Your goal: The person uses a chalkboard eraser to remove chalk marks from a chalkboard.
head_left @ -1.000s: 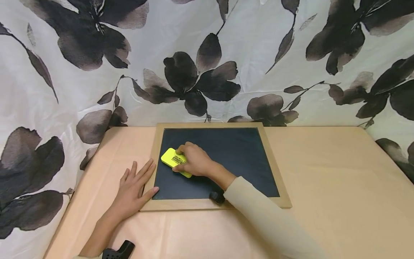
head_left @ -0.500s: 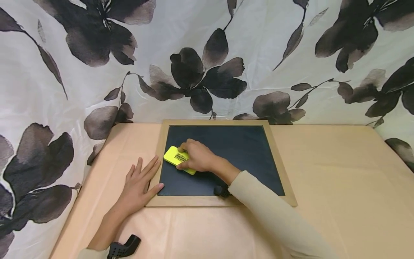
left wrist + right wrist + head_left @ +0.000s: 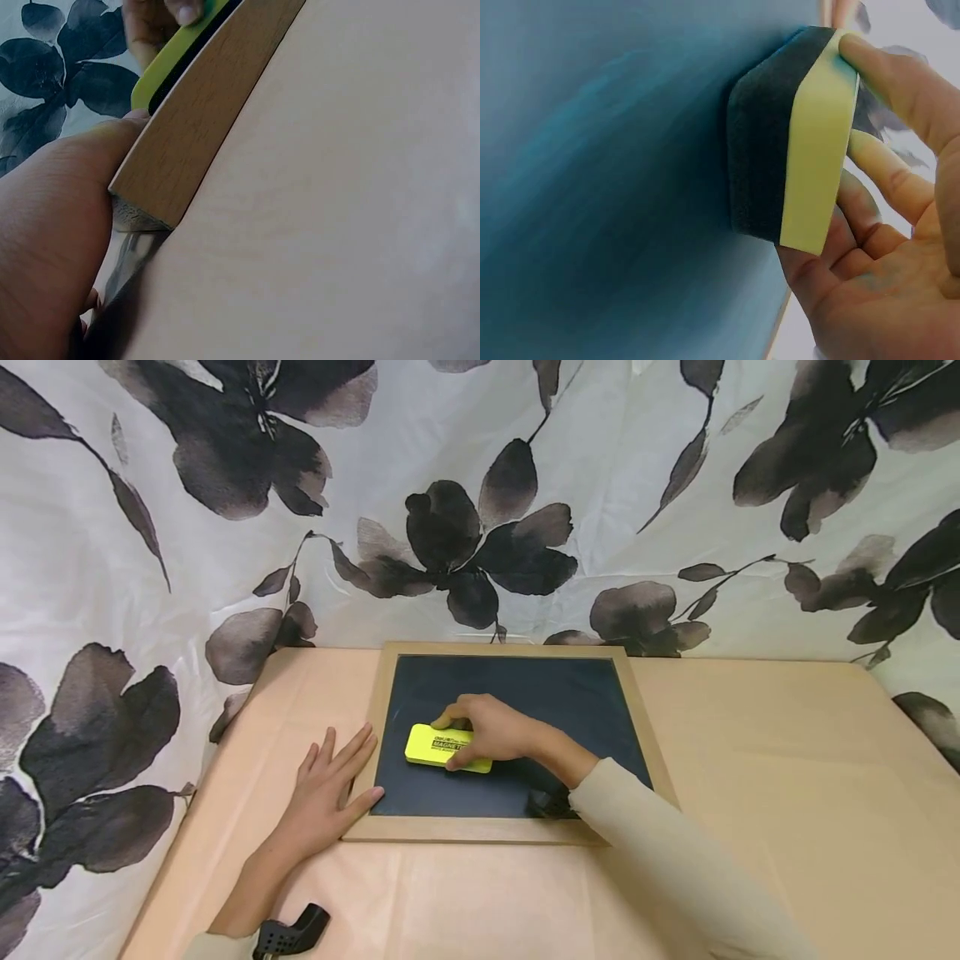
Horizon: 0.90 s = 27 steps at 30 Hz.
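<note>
A wood-framed chalkboard (image 3: 517, 693) lies on the table. My right hand (image 3: 498, 728) grips a yellow eraser (image 3: 427, 743) between thumb and fingers, over the left half of the board. In the right wrist view the dark felt side of the eraser (image 3: 810, 150) lies against the board surface (image 3: 615, 187), where faint bluish smears show. My left hand (image 3: 322, 793) rests spread at the board's left edge, fingertips on the wooden frame (image 3: 382, 702). The left wrist view shows that hand (image 3: 67, 202) beside the frame's wooden side (image 3: 202, 120).
A pale peach cloth covers the table (image 3: 787, 777). Behind and to the left hangs a white curtain (image 3: 622, 435) with dark flowers. A black wrist device (image 3: 292, 933) sits on the left wrist, and another (image 3: 549, 803) hangs under the right wrist.
My right hand has moved the eraser rightward and a little toward me, turning it from slanted to nearly level. The left hand stays at the frame; the head view has shifted slightly.
</note>
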{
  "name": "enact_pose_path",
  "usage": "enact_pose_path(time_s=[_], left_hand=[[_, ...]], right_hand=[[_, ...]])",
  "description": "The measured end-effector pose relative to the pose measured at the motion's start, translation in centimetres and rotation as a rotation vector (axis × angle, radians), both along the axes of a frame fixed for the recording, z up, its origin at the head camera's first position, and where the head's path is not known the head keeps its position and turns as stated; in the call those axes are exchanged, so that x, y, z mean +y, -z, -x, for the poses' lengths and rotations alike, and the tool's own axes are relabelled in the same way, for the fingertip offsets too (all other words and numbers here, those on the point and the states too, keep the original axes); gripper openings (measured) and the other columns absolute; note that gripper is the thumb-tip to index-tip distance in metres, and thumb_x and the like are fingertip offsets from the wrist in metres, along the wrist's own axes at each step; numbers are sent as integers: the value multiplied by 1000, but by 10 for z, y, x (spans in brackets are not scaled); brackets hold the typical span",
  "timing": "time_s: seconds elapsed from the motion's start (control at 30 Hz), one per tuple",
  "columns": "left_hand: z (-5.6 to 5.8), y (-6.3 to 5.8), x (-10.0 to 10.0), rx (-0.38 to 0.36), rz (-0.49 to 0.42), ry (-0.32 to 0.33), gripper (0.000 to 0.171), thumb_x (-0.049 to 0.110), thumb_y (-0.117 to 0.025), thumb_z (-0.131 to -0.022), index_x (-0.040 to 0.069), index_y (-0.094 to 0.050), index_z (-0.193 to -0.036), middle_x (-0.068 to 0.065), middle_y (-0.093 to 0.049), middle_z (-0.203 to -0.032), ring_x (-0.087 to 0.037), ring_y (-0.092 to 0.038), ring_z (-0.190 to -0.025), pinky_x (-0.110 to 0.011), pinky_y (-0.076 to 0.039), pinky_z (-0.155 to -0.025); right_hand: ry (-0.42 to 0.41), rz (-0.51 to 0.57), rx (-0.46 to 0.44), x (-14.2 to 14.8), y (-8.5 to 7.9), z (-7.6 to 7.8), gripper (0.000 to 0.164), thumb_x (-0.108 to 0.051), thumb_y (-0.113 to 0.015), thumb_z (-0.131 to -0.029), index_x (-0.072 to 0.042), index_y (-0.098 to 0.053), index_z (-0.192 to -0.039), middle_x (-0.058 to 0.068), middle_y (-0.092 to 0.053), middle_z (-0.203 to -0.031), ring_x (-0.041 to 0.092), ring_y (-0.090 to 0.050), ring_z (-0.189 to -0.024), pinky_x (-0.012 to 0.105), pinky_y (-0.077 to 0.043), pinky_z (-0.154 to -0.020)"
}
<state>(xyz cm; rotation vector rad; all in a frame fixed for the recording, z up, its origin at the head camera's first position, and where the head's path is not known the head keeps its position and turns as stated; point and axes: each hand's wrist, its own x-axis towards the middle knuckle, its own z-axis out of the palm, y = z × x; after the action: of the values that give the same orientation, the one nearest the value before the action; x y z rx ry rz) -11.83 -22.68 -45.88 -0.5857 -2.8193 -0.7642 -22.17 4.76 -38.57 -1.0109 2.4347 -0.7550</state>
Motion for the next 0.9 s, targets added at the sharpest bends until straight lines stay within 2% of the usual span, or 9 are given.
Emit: enact_pose_path(time_s=[0.1,0.23,0.47,0.67,0.9], left_hand=[[1,0,-1,7,5,3,71,42,-63,-90,11,-37,-148,-3,-27,-156,-51,-8,-139,-65,-5,-107],[1,0,-1,14,0,6,71,41,-64,-89,10,-37,-148,-4,-27,-156,-51,-9,-139,-65,-5,-107],[-1,-1,0,9,-7,5,71,40,-64,-90,11,-37,-148,-4,-27,-156,-51,-9,-139,-65,-5,-107],[0,-2,-2,0,-14,2,70,40,-64,-90,12,-37,-149,-4,-26,-156,-50,-8,-139,-64,-4,-107],[-1,-3,0,-16,-25,7,70,39,-64,-90,11,-37,-148,-5,-27,-156,-51,-7,-139,-65,-4,-107]], right_hand=[[73,50,-40,25,2,-2,58,-30,-83,-74,-14,-63,-127,-5,-56,-99,14,-50,-87,29,-46,-76],[187,89,-35,65,3,-8,58,-32,-83,-74,-15,-64,-127,-4,-56,-99,17,-50,-87,33,-45,-75],[345,87,-52,130,3,-25,60,-33,-83,-74,-13,-62,-128,0,-57,-104,21,-51,-89,34,-45,-76],[380,56,-18,159,6,-37,63,-33,-83,-74,-11,-62,-129,2,-57,-105,21,-50,-91,35,-45,-75],[353,71,55,160,9,-41,61,-33,-84,-73,-12,-65,-126,-1,-57,-97,19,-49,-85,31,-44,-69]])
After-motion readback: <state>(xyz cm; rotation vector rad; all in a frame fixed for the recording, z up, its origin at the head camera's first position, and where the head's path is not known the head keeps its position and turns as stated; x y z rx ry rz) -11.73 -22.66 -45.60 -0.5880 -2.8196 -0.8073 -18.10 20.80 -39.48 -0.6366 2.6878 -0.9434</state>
